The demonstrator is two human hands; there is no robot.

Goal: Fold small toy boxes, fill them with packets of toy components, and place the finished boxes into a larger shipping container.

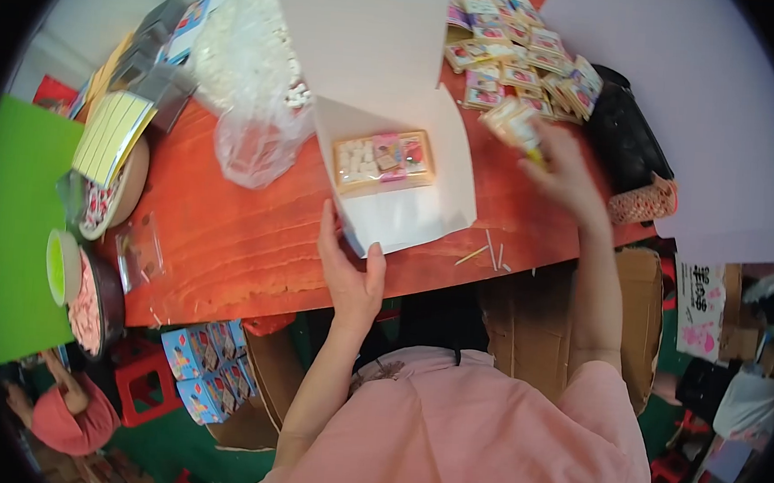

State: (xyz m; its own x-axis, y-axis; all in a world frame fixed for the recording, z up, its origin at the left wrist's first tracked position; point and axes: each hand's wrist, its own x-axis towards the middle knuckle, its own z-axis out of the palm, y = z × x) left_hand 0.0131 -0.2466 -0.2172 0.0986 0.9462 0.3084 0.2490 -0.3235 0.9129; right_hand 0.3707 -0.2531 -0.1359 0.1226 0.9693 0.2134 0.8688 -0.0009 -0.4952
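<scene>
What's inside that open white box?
One orange tray of white pieces, with pink wrapping beside them, lies in the white box. Whatever is under the tray is covered.

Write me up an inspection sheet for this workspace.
Surface: reddish wood-grained table, scattered with items.
Job's things: an open white box with a clear-topped tray pack inside; a pile of small packs lies at far right.
Clutter: thin sticks near the front edge; a clear plastic bag; a black case at right.
Hands: left hand spread at the box's near left corner; right hand holds a blurred small pack above the table.
Cables: nothing seen.
Surroundings: red stool, blue boxes in a carton, another person at lower left.
</scene>
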